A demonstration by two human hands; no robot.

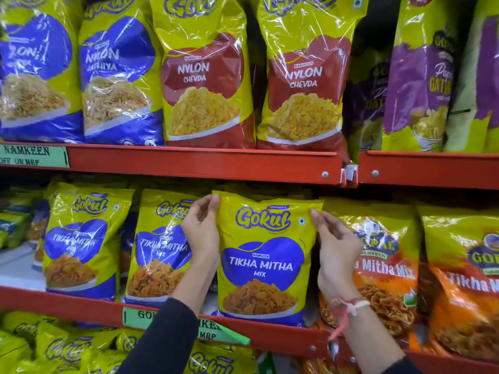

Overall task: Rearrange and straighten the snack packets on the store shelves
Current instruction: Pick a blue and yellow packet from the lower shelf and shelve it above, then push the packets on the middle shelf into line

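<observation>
Snack packets are being straightened on a red shelf [270, 337]. A yellow Gokul Tikha Mitha packet [266, 259] is being held upright at the shelf's front edge, gripped at its upper sides by the left hand [201, 233] and right hand [334, 249], fingers [316, 215] pinching the film. In judgement, it is best being squared level with the neighbouring Gokul packet [159, 248], label facing outward.

I see packets crowding the middle shelf [172, 310] edge to edge; the only open gap lies far left, while the upper shelf [189, 164] caps the headroom above.
</observation>
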